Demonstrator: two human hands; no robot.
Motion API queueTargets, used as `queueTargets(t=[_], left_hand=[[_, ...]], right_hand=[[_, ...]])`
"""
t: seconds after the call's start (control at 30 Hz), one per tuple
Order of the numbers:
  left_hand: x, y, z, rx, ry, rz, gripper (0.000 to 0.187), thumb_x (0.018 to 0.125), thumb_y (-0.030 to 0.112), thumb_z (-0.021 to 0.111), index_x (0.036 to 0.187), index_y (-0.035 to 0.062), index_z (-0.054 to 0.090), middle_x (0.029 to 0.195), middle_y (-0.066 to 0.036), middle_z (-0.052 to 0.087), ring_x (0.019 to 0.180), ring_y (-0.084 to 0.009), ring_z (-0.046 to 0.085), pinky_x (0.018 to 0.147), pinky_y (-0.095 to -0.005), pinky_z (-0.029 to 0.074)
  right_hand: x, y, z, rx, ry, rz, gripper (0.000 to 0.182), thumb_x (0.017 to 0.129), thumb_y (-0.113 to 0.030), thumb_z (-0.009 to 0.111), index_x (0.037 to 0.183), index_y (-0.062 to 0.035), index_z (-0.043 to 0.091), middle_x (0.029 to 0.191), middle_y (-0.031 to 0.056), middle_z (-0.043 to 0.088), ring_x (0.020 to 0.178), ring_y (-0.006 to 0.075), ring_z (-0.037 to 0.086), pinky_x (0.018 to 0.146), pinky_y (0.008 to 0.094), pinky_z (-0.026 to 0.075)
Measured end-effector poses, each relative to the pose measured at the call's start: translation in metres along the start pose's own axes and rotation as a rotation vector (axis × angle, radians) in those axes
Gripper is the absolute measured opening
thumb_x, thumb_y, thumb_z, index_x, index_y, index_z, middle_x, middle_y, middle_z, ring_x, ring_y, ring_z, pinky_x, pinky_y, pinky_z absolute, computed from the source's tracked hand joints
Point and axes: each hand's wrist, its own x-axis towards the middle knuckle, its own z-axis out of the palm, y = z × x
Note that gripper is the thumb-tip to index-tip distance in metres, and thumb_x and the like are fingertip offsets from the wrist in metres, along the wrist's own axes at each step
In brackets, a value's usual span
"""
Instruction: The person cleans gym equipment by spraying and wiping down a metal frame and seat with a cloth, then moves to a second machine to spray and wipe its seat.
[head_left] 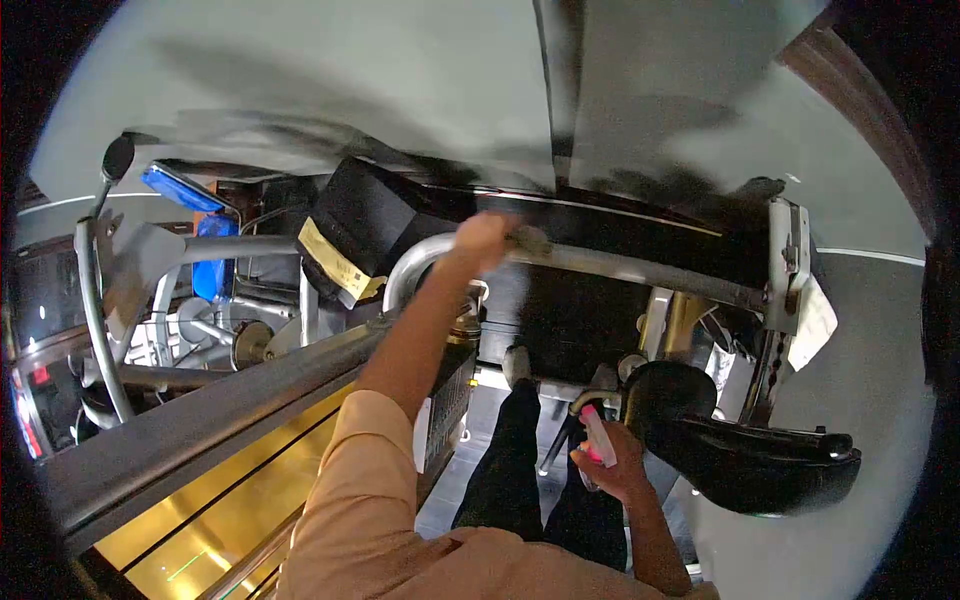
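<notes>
My left hand point(485, 242) is stretched forward over a thick bent metal bar point(600, 262) of a gym machine. It is blurred by motion, with the fingers closed on a greyish-brown cloth point(529, 241) that lies against the bar. Lower down, near my legs, my right hand point(624, 462) is wrapped round a spray bottle point(600, 440) with a pink top; the bottle's lower part is largely hidden by the fingers. Just right of that hand is the machine's black padded seat point(690, 415).
A black padded block point(365, 225) with a yellow label strip sits left of the bar. A dark beam point(230, 425) runs along my left side above gold panels point(240, 500). An upright post point(787, 270) stands at right. More gym machines with blue pads point(210, 260) are farther left.
</notes>
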Motion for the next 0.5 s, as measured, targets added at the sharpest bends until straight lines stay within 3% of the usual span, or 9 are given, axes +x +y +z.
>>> queueTargets(t=[0.07, 0.1, 0.2, 0.23, 0.3, 0.33, 0.37, 0.47, 0.5], left_hand=[[-0.013, -0.034, -0.016, -0.064, 0.011, -0.091, 0.04, 0.076, 0.012, 0.066, 0.116, 0.0127, 0.064, 0.109, -0.015, 0.067, 0.104, -0.036, 0.062, 0.089, -0.0437, 0.05], [-0.02, -0.04, -0.025, -0.07, 0.046, -0.102, 0.034, 0.079, 0.018, 0.063, 0.113, 0.0151, 0.066, 0.102, -0.016, 0.068, 0.1, -0.0351, 0.064, 0.085, -0.0447, 0.051], [-0.026, -0.083, -0.025, 0.141, 0.097, -0.189, 0.03, 0.084, 0.02, 0.055, 0.112, 0.0139, 0.066, 0.11, -0.015, 0.067, 0.104, -0.0341, 0.063, 0.087, -0.0458, 0.051], [-0.029, -0.087, -0.041, 0.231, -0.079, -0.335, 0.031, 0.085, 0.019, 0.054, 0.113, 0.0143, 0.066, 0.112, -0.015, 0.066, 0.106, -0.0337, 0.063, 0.088, -0.0463, 0.051], [-0.051, -0.161, -0.027, 0.386, -0.315, -0.402, 0.031, 0.086, 0.021, 0.053, 0.109, 0.0042, 0.066, 0.11, -0.022, 0.066, 0.106, -0.0365, 0.063, 0.09, -0.0462, 0.05], [-0.077, -0.195, -0.008, 0.281, -0.167, -0.45, 0.037, 0.084, 0.026, 0.055, 0.109, -0.0002, 0.065, 0.11, -0.025, 0.064, 0.107, -0.039, 0.062, 0.092, -0.0467, 0.049], [-0.09, -0.181, -0.023, 0.166, -0.289, -0.654, 0.043, 0.082, 0.029, 0.057, 0.112, -0.001, 0.064, 0.114, -0.027, 0.063, 0.11, -0.0402, 0.06, 0.095, -0.0472, 0.047], [-0.107, -0.146, -0.035, 0.157, -0.166, -0.794, 0.047, 0.081, 0.029, 0.055, 0.115, -0.0016, 0.063, 0.115, -0.027, 0.062, 0.112, -0.0409, 0.059, 0.097, -0.0473, 0.046], [-0.107, -0.141, -0.04, 0.138, -0.233, -0.778, 0.046, 0.082, 0.029, 0.055, 0.115, -0.002, 0.063, 0.117, -0.027, 0.062, 0.112, -0.0402, 0.059, 0.097, -0.0466, 0.046]], right_hand=[[-0.002, 0.009, 0.006, 0.071, 0.015, -0.025, 0.057, 0.078, -0.037, 0.073, 0.124, -0.0075, 0.055, 0.093, 0.0133, 0.062, 0.086, 0.0344, 0.058, 0.076, 0.0457, 0.048], [-0.001, 0.008, 0.006, 0.071, 0.014, -0.028, 0.057, 0.078, -0.037, 0.073, 0.124, -0.0075, 0.055, 0.093, 0.0133, 0.062, 0.086, 0.0344, 0.058, 0.076, 0.0457, 0.048], [-0.001, 0.003, 0.003, -0.032, 0.07, -0.086, 0.055, 0.077, -0.037, 0.074, 0.12, -0.0077, 0.056, 0.092, 0.0125, 0.062, 0.085, 0.0345, 0.058, 0.074, 0.0455, 0.049], [-0.002, -0.002, -0.001, -0.053, 0.05, -0.054, 0.053, 0.077, -0.037, 0.074, 0.118, -0.008, 0.057, 0.091, 0.0116, 0.062, 0.085, 0.0342, 0.058, 0.074, 0.0454, 0.049], [-0.005, 0.001, -0.006, -0.066, 0.033, -0.019, 0.051, 0.077, -0.036, 0.074, 0.116, -0.0083, 0.058, 0.09, 0.0107, 0.062, 0.085, 0.034, 0.059, 0.073, 0.0453, 0.049], [-0.007, 0.007, -0.005, 0.013, 0.023, 0.017, 0.05, 0.077, -0.036, 0.074, 0.116, -0.0087, 0.058, 0.089, 0.0098, 0.063, 0.084, 0.0337, 0.059, 0.073, 0.0452, 0.049], [-0.008, 0.012, -0.003, 0.095, 0.012, 0.051, 0.05, 0.077, -0.036, 0.074, 0.115, -0.009, 0.058, 0.088, 0.0089, 0.063, 0.084, 0.0333, 0.059, 0.073, 0.0451, 0.049], [-0.013, 0.035, 0.004, 0.174, -0.02, 0.13, 0.053, 0.075, -0.027, 0.075, 0.121, -0.0066, 0.059, 0.088, 0.0101, 0.063, 0.081, 0.025, 0.063, 0.074, 0.0379, 0.05], [-0.013, 0.039, 0.003, 0.068, 0.033, -0.018, 0.052, 0.075, -0.024, 0.075, 0.122, -0.0065, 0.058, 0.087, 0.0079, 0.063, 0.08, 0.0237, 0.063, 0.074, 0.0369, 0.05]])
